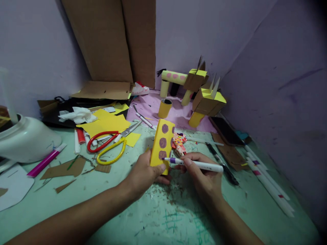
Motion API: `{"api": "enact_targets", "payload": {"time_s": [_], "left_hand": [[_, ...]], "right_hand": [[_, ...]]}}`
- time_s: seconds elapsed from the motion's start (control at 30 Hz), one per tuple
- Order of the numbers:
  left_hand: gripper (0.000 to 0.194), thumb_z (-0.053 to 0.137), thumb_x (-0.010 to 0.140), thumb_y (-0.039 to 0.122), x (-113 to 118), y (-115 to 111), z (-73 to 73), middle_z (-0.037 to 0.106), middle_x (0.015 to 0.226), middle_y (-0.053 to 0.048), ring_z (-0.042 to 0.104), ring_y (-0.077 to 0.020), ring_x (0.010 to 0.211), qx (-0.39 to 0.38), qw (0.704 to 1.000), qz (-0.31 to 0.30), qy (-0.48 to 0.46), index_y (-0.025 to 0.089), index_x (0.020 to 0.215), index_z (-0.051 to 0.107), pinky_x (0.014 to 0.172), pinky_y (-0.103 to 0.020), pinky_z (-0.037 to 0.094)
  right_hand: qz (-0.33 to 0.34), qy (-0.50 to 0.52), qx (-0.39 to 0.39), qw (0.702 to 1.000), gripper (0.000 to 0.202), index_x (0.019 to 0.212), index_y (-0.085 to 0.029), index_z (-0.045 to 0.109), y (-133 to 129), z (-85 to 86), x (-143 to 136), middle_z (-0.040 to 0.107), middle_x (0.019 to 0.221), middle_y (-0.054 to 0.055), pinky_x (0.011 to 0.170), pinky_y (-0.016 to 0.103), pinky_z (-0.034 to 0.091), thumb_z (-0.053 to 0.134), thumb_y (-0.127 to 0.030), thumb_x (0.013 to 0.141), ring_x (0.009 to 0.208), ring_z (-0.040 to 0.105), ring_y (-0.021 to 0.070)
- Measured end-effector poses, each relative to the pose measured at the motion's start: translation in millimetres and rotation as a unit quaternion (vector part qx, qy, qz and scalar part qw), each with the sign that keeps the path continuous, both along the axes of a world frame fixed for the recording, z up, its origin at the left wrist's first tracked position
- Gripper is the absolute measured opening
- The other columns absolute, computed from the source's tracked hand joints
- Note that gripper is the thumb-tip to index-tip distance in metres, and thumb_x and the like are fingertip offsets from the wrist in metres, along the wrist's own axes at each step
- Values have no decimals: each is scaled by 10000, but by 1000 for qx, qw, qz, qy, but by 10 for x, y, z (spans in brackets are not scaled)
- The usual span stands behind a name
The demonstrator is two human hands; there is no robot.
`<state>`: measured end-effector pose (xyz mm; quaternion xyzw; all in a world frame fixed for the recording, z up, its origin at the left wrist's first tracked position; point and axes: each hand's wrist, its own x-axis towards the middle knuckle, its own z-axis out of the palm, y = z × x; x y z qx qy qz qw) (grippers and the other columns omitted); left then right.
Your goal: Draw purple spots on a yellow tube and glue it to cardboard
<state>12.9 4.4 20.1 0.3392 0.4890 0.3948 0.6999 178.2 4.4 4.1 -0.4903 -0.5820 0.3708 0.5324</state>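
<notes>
A yellow paper-covered tube [158,137] with a row of purple spots stands tilted upright in my left hand [146,168], whose thumb and fingers close around its lower end. My right hand [201,170] grips a white marker [204,165] with a purple tip, and the tip touches the lowest spot at the front. More spots show along the tube's right edge. Behind the tube lies a floral-patterned glue gun [179,142], partly covered by the tube and my right hand.
Red-and-yellow-handled scissors [111,147] lie left beside yellow paper [104,120] and cardboard scraps [65,167]. Behind, yellow-and-cardboard animal figures [208,100] and a short yellow tube [165,109] stand on pink cloth [145,103]. Several markers [270,187] lie right; a white pot [30,137] stands left.
</notes>
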Motion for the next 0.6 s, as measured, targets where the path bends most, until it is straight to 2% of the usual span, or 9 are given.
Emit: {"api": "enact_targets", "payload": {"time_s": [0.6], "left_hand": [[369, 664, 687, 187, -5, -13, -34, 638, 818, -56, 643, -177, 653, 6, 1000, -13, 2, 119, 1020, 520, 573, -306, 564]], "right_hand": [[35, -3, 37, 999, 101, 736, -227, 711, 2, -19, -12, 695, 612, -21, 503, 227, 500, 650, -236, 816, 522, 629, 137]]}}
